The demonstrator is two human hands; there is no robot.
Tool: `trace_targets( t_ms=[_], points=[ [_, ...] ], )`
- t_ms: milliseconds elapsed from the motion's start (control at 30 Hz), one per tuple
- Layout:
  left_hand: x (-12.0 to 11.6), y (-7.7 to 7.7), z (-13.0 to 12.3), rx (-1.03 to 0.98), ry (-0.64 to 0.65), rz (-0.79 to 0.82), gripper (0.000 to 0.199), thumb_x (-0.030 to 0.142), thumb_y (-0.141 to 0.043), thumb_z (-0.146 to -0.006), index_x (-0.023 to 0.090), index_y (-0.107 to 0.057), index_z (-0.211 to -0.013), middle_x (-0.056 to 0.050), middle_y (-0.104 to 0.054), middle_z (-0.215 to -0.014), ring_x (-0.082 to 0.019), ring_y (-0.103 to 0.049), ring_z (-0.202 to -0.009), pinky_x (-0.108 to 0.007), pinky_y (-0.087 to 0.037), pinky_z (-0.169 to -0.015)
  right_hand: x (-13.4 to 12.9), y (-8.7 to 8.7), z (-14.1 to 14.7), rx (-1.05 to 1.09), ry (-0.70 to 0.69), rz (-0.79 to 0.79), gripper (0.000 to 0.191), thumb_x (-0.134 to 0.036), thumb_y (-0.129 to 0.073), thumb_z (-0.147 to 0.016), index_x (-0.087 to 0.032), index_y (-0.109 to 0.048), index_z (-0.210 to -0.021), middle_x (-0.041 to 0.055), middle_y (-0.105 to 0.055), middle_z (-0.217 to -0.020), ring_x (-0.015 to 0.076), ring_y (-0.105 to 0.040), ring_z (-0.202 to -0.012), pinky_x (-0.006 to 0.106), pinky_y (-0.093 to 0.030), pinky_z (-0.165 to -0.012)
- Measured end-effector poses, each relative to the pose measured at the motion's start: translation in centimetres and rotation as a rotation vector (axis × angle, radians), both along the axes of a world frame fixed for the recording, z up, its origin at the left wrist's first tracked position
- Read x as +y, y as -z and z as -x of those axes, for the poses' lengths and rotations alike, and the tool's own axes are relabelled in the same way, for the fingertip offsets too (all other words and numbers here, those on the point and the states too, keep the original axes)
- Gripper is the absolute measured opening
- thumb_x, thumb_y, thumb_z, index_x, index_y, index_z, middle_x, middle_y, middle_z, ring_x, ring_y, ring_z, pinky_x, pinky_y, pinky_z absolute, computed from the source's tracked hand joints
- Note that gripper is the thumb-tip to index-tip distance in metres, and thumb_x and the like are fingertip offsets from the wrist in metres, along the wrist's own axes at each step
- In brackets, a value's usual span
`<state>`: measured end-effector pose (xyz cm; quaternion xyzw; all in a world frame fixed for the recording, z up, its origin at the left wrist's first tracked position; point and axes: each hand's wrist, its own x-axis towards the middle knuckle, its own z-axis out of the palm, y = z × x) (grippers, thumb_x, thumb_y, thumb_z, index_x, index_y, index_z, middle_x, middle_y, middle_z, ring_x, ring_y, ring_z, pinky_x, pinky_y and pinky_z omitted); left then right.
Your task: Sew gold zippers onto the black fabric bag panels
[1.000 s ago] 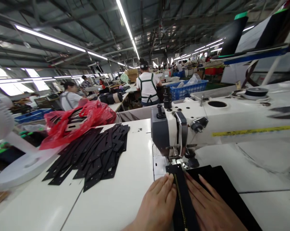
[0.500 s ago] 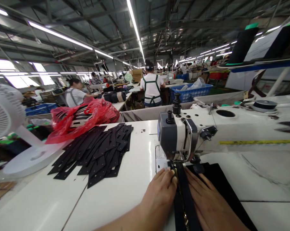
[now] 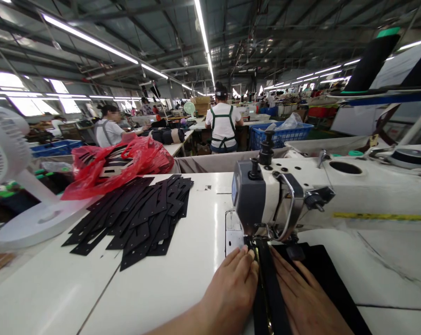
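Observation:
A black strip with a gold zipper runs under the needle area of the white and grey sewing machine. My left hand is closed at the strip's left edge, its fingertips gripping the edge just before the presser foot. On the strip's right side my right hand lies flat with fingers stretched forward, pressing on the black fabric spread beneath it. The needle tip is hidden by the machine head.
Many black punched pieces lie piled left on the white table. Beyond them are a red plastic bag and a white fan. Two people sit ahead, near a blue basket. Thread cones stand at upper right.
The camera view has shifted slightly, so the machine appears a little farther right and lower. Both hands keep nearly the same places on the strip.

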<state>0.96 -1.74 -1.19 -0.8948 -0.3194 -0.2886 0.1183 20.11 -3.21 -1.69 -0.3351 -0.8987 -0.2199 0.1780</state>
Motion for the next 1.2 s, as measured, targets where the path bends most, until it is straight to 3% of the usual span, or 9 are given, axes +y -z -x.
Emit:
trace_targets(
  t_ms=[300,467,833,1067,1200],
  points=[
    [0.6,-0.1,-0.1,-0.009,-0.005,0.015,0.03,0.008,-0.031,-0.094,0.002,-0.058,-0.104,-0.018,-0.063,-0.106,-0.026,-0.06,-0.103,-0.039,-0.051,-0.092,1.0,-0.7,0.0,-0.015,-0.032,-0.062,0.068,-0.008,-0.038,-0.072,-0.003,-0.03,-0.139,0.0145,-0.06,-0.119,0.0222,-0.058,-0.107,0.036,-0.051,-0.081],
    [0.5,0.2,0.0,-0.004,0.001,0.007,0.028,0.007,-0.034,-0.092,0.002,-0.058,-0.105,-0.018,-0.063,-0.106,-0.027,-0.06,-0.103,-0.039,-0.052,-0.091,0.9,-0.4,-0.4,0.031,-0.017,-0.024,0.067,-0.008,-0.037,-0.072,-0.008,-0.032,-0.139,0.0113,-0.061,-0.118,0.0208,-0.058,-0.107,0.036,-0.05,-0.086],
    [0.9,0.5,-0.1,-0.044,0.008,0.03,0.023,0.006,-0.038,-0.09,0.005,-0.06,-0.098,-0.015,-0.065,-0.101,-0.025,-0.063,-0.099,-0.037,-0.054,-0.088,1.9,0.8,-0.7,-0.035,-0.039,0.016,0.063,-0.015,-0.041,-0.078,-0.008,-0.032,-0.14,0.0105,-0.059,-0.121,0.0218,-0.058,-0.107,0.034,-0.054,-0.08],
    [0.9,0.5,-0.2,-0.041,-0.003,-0.005,0.027,0.007,-0.033,-0.093,0.006,-0.06,-0.099,-0.014,-0.065,-0.101,-0.025,-0.063,-0.098,-0.037,-0.055,-0.086,1.0,-0.1,-0.6,0.01,-0.017,0.043,0.063,-0.014,-0.039,-0.078,-0.014,-0.033,-0.14,0.0085,-0.059,-0.121,0.0223,-0.057,-0.109,0.037,-0.052,-0.082],
    [0.8,0.4,-0.2,-0.033,-0.012,-0.013,0.031,0.01,-0.03,-0.095,0.006,-0.06,-0.1,-0.013,-0.066,-0.102,-0.025,-0.063,-0.099,-0.036,-0.055,-0.086,0.8,-0.4,-0.6,0.009,-0.028,0.032,0.064,-0.013,-0.039,-0.076,-0.011,-0.033,-0.14,0.01,-0.059,-0.121,0.0219,-0.057,-0.109,0.035,-0.052,-0.08]
  ],
)
